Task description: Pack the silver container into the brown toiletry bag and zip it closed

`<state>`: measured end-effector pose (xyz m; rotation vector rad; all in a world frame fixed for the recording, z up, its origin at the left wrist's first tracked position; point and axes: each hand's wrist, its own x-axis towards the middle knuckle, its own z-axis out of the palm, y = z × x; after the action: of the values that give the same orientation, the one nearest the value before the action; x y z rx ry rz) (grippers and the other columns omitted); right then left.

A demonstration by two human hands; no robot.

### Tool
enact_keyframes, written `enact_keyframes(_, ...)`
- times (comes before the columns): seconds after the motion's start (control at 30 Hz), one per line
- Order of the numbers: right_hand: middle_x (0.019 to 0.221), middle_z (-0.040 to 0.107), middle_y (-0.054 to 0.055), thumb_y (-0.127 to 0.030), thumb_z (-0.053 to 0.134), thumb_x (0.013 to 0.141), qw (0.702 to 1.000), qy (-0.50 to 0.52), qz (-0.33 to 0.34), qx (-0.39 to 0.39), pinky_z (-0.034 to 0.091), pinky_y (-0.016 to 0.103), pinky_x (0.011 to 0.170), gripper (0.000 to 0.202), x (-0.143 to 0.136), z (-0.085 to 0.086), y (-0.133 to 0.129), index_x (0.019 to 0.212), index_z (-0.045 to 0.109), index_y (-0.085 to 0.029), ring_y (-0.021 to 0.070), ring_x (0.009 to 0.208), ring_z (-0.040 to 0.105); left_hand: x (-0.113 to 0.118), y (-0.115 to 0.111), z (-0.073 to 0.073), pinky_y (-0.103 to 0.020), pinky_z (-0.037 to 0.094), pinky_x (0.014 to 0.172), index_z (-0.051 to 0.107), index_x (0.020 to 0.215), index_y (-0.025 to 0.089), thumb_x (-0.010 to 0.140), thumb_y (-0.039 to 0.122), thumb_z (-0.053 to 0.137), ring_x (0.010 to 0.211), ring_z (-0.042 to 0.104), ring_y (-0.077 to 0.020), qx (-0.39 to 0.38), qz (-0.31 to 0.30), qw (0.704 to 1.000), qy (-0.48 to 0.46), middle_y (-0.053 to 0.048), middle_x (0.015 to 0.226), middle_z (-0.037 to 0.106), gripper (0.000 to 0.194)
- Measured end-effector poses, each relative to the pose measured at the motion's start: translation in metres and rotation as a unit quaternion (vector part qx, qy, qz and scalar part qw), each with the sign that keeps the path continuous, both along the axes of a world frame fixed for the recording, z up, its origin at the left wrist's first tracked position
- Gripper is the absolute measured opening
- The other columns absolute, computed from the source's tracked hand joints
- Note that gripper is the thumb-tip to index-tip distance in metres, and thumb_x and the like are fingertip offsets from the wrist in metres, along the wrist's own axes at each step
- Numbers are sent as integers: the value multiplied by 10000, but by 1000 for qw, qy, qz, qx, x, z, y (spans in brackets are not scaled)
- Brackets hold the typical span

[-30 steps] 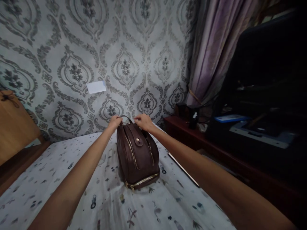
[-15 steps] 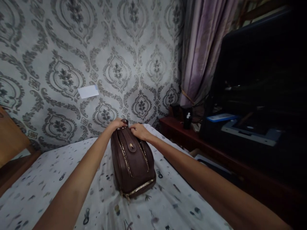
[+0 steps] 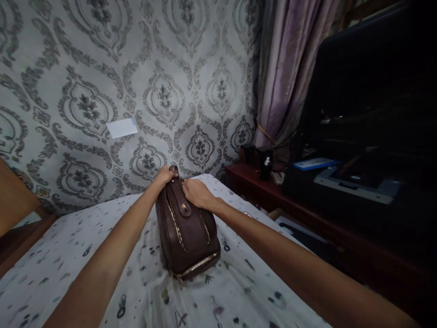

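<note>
A dark brown bag [image 3: 191,237] with gold zippers and a round gold stud lies on a white patterned bed sheet [image 3: 136,282]. At its far end my left hand [image 3: 165,175] is closed round the bag's top handle. My right hand [image 3: 197,193] rests against the upper right side of the bag, its fingers pinched together near the far end of the right zipper. Whatever sits between those fingertips is too small to make out.
A wooden board [image 3: 17,200] stands at the left edge. On the right are a dark red cabinet [image 3: 239,175] with a small dark bottle [image 3: 265,169], and a large black screen [image 3: 358,114]. Patterned wallpaper [image 3: 164,95] and a purple curtain [image 3: 283,68] rise behind.
My right hand has come slightly nearer along the bag's right side. My left hand stays at the handle. The whole view has shifted a little.
</note>
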<state>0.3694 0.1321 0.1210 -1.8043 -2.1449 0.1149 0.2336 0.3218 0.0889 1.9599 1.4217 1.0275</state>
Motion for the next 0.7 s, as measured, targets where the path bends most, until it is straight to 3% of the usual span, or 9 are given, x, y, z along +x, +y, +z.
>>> enact_keyframes(0.33,1198,734,198,-284,310,1042,1000,-26,-4,4,512,357,951,433,0,4,-6,1163,687,-109,293,1153,693,3,-24,13,-275,400,618,607,554,181,612,226,736,602,571,-168,-5,15,1000,-26,4,561,613,149)
enact_keyframes(0.5,1247,714,201,-361,318,1052,1000,-23,-6,12,497,399,993,465,0,2,-7,1185,687,-112,310,1194,671,2,-40,18,-265,409,599,613,588,178,610,247,734,602,570,-163,5,0,999,-49,14,568,613,141)
enact_keyframes(0.7,1264,710,186,-349,318,1057,1000,-8,-5,11,489,388,1001,454,0,1,-8,1184,691,-125,299,1199,669,0,-51,21,-261,388,607,604,576,168,618,269,733,601,522,-146,23,-32,998,-48,36,545,556,169)
